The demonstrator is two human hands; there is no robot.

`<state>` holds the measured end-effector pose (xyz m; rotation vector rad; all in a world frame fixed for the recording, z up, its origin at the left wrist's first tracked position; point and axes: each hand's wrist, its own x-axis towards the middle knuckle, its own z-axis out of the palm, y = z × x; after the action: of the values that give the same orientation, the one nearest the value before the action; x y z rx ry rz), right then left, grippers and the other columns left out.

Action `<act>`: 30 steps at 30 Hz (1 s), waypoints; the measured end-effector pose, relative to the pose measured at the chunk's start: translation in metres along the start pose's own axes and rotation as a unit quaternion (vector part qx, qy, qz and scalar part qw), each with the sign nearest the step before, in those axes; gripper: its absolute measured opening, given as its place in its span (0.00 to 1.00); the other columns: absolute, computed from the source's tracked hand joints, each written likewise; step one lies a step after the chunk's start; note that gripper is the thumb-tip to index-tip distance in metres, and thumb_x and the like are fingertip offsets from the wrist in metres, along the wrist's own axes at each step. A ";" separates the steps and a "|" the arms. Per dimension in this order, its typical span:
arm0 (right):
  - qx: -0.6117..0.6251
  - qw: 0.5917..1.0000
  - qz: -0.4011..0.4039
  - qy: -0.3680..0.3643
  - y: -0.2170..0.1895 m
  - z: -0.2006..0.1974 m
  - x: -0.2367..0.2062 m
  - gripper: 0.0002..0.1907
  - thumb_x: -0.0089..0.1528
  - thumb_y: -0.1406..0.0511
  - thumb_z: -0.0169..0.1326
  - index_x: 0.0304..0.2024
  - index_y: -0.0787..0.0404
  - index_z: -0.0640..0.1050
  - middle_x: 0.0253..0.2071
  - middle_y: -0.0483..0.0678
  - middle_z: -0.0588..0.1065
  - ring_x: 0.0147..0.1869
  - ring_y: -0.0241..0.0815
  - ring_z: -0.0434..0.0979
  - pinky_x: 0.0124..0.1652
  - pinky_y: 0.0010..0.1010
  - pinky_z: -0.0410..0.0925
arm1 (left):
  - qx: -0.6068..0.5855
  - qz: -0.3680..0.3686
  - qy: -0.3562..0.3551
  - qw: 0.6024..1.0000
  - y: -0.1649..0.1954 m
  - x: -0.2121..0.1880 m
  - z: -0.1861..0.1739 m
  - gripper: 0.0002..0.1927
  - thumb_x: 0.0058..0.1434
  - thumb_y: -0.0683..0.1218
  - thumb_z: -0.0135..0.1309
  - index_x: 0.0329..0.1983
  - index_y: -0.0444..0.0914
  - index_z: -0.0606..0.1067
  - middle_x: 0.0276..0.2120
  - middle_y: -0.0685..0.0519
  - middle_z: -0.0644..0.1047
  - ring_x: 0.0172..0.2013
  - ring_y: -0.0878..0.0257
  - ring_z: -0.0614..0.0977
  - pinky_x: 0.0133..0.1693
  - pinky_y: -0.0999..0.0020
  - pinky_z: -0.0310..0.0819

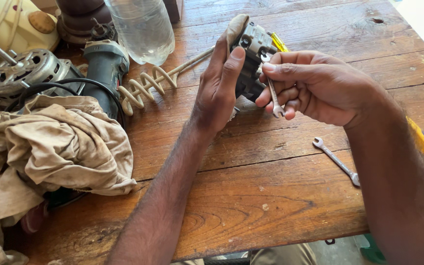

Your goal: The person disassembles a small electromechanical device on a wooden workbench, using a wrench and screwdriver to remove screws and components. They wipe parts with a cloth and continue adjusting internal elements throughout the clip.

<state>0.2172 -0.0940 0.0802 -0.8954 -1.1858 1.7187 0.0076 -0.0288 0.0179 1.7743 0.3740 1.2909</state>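
Hands meet above a worn wooden table (pixel 280 206), both closed on things. The left hand (pixel 219 86) wraps around a small metal part (pixel 252 46), grey and dark, blocky, with a round hole showing near its top and a scrap of tan cloth over its upper edge; the thumb lies along the part's near face and the fingers curl behind it, out of sight. The right hand (pixel 315 86) pinches a small wrench (pixel 272 93) between thumb and forefinger, the other fingers folded under. That wrench is thin and silvery, standing nearly upright, its upper end set against the part and its open lower end hanging just below the fingers. Whether the upper end grips a bolt cannot be made out. Behind the part, a yellow-handled screwdriver (pixel 279 42) pokes out. Below the right wrist, apart from it, a second wrench (pixel 336 161) lies flat on the boards. Left of the left hand rests a pale spiral mixing rod (pixel 148 86), and beyond it a green power tool (pixel 105 66), a clear plastic bottle (pixel 143 29) and a bare motor (pixel 23 68). A dirty beige rag (pixel 55 147) is heaped beside the left forearm.
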 end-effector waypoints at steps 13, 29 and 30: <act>-0.042 0.961 -0.187 0.202 -0.020 -0.018 -0.022 0.05 0.69 0.68 0.60 0.44 0.61 0.76 0.37 0.52 0.79 0.34 0.35 0.80 0.34 0.22 0.74 | 0.238 0.122 -0.025 0.963 0.015 0.004 -0.008 0.45 0.64 0.56 0.63 0.75 0.36 0.53 0.65 0.39 0.70 0.64 0.50 0.77 0.65 0.55 0.75; -0.145 0.979 -0.027 0.141 -0.022 -0.017 -0.019 0.11 0.67 0.61 0.57 0.43 0.64 0.79 0.33 0.48 0.80 0.26 0.31 0.68 0.24 0.22 0.63 | 0.305 0.061 0.039 0.950 0.011 0.010 0.000 0.54 0.50 0.62 0.71 0.71 0.35 0.58 0.51 0.42 0.69 0.53 0.52 0.75 0.53 0.53 0.80; -0.156 0.979 -0.002 0.135 -0.024 -0.018 -0.022 0.12 0.68 0.61 0.58 0.43 0.65 0.80 0.30 0.49 0.78 0.23 0.32 0.67 0.21 0.24 0.62 | 0.314 0.061 0.051 0.946 0.011 0.008 0.001 0.53 0.51 0.63 0.70 0.71 0.35 0.58 0.52 0.43 0.69 0.54 0.52 0.74 0.54 0.52 0.78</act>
<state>0.2476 -0.1033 0.0994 -1.2703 -1.2880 1.3742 0.0093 -0.0298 0.0315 2.2863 0.8157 1.4580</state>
